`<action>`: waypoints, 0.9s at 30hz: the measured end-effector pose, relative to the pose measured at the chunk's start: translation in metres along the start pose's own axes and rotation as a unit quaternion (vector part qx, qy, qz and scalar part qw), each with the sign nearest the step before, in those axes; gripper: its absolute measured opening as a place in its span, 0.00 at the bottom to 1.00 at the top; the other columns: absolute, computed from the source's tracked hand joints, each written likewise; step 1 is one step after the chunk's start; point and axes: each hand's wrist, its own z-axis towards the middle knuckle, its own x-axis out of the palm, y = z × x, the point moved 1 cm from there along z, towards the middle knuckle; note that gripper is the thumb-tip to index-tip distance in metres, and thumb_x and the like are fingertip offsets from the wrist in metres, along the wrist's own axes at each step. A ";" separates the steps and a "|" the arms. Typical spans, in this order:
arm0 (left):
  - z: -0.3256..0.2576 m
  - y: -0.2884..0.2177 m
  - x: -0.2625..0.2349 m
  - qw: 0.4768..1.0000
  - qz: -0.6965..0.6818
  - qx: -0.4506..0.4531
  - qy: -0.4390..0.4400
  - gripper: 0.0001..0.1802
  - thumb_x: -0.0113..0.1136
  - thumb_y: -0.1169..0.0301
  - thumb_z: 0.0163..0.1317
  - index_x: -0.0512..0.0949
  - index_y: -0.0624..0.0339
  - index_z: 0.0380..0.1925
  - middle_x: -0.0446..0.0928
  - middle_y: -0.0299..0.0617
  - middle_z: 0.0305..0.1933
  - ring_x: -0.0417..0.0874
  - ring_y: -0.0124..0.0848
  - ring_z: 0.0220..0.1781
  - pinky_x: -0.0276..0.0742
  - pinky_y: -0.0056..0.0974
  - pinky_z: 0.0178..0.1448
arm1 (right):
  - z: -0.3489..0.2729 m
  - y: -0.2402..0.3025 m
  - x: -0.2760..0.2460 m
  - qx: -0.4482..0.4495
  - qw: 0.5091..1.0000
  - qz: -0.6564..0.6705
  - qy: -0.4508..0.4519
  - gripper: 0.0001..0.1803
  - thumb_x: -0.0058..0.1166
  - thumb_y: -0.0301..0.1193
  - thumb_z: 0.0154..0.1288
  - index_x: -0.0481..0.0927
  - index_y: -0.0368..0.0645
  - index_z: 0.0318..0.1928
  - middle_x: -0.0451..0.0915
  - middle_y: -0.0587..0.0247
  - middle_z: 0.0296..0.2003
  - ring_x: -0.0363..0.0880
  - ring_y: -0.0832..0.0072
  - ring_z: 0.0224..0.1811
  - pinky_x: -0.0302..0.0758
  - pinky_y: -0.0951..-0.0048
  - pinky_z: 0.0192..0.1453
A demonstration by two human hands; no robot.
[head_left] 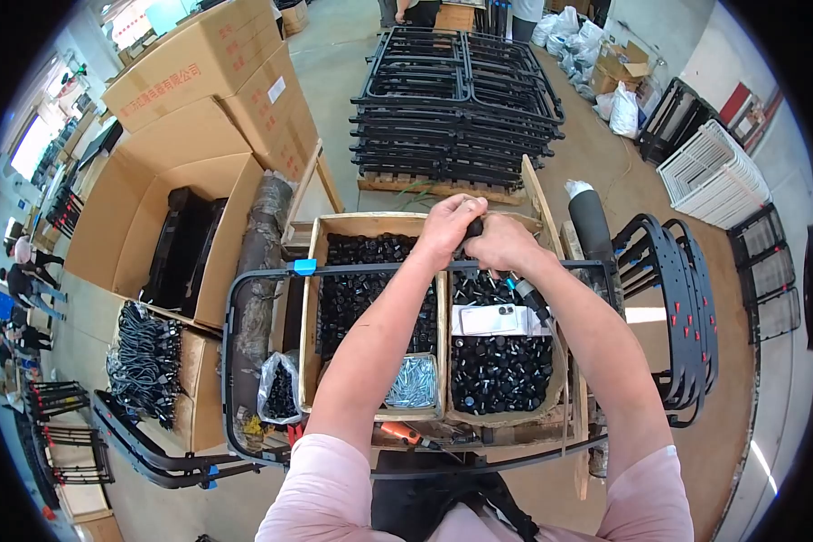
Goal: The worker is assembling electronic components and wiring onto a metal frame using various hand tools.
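You are working with both hands at the far rail of one black metal frame (pixel 244 298) that is lying across two open boxes. Your left hand (pixel 447 226) is closing its fingers around a small black part (pixel 472 228) at the rail, and your right hand (pixel 506 246) is pressing against it from the right, curled shut; what it is gripping I cannot tell. A tool with a blue collar (pixel 526 294) is hanging just below your right wrist. The left box (pixel 312 307) is holding a heap of small black caps (pixel 361 289) and one clear bag of silvery screws (pixel 413 384). The right box (pixel 558 361) is holding more black caps under one white paper sheet (pixel 497 319). One stack of black frames (pixel 456 104) is sitting on a pallet beyond.
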 end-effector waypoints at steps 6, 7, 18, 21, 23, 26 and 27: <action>0.000 -0.001 -0.005 1.000 0.008 0.015 0.011 0.14 0.65 0.60 0.72 0.84 0.60 0.36 0.81 0.31 0.35 0.76 0.22 0.38 0.73 0.33 0.44 | -0.002 0.008 0.003 0.027 1.000 -0.010 0.005 0.14 0.56 0.39 0.59 0.86 0.41 0.32 0.87 0.60 0.24 0.88 0.66 0.27 0.83 0.63 0.38; 0.000 -0.001 -0.006 1.000 0.007 0.019 0.012 0.14 0.65 0.60 0.72 0.84 0.60 0.36 0.81 0.31 0.35 0.76 0.22 0.38 0.73 0.33 0.44 | -0.004 0.010 0.002 0.026 1.000 -0.018 0.005 0.15 0.56 0.40 0.59 0.86 0.40 0.32 0.87 0.59 0.25 0.89 0.66 0.28 0.83 0.63 0.38; -0.010 0.007 -0.015 1.000 -0.001 0.017 0.010 0.12 0.63 0.61 0.74 0.82 0.60 0.39 0.81 0.32 0.39 0.77 0.22 0.42 0.74 0.33 0.49 | 0.006 0.006 0.017 0.020 0.999 -0.037 0.003 0.17 0.58 0.38 0.59 0.85 0.32 0.35 0.85 0.54 0.23 0.86 0.64 0.23 0.82 0.62 0.36; -0.012 0.007 -0.013 1.000 -0.001 0.012 0.011 0.12 0.62 0.61 0.75 0.82 0.59 0.40 0.80 0.32 0.39 0.77 0.22 0.42 0.74 0.33 0.50 | 0.012 0.002 0.019 0.028 0.999 -0.035 0.017 0.19 0.58 0.38 0.59 0.84 0.31 0.39 0.85 0.54 0.24 0.86 0.64 0.22 0.82 0.62 0.35; -0.013 0.007 -0.014 1.000 0.000 0.007 0.008 0.12 0.63 0.61 0.75 0.82 0.58 0.40 0.80 0.31 0.39 0.76 0.23 0.42 0.74 0.33 0.51 | 0.011 0.004 0.020 0.024 0.999 -0.040 0.019 0.20 0.59 0.38 0.59 0.84 0.31 0.41 0.85 0.54 0.24 0.86 0.64 0.22 0.82 0.63 0.35; -0.014 0.007 -0.017 1.000 0.003 0.001 0.006 0.12 0.62 0.60 0.75 0.82 0.58 0.40 0.80 0.32 0.39 0.76 0.23 0.42 0.74 0.33 0.51 | 0.012 0.009 0.022 0.040 0.998 -0.053 0.021 0.19 0.55 0.39 0.59 0.88 0.34 0.36 0.88 0.51 0.27 0.91 0.61 0.33 0.84 0.61 0.46; -0.014 0.007 -0.018 1.000 0.006 0.000 0.003 0.13 0.62 0.60 0.75 0.82 0.58 0.40 0.80 0.32 0.39 0.76 0.23 0.42 0.74 0.33 0.51 | 0.013 0.009 0.023 0.042 0.998 -0.040 0.034 0.18 0.55 0.39 0.58 0.87 0.35 0.34 0.88 0.52 0.26 0.90 0.62 0.32 0.84 0.62 0.45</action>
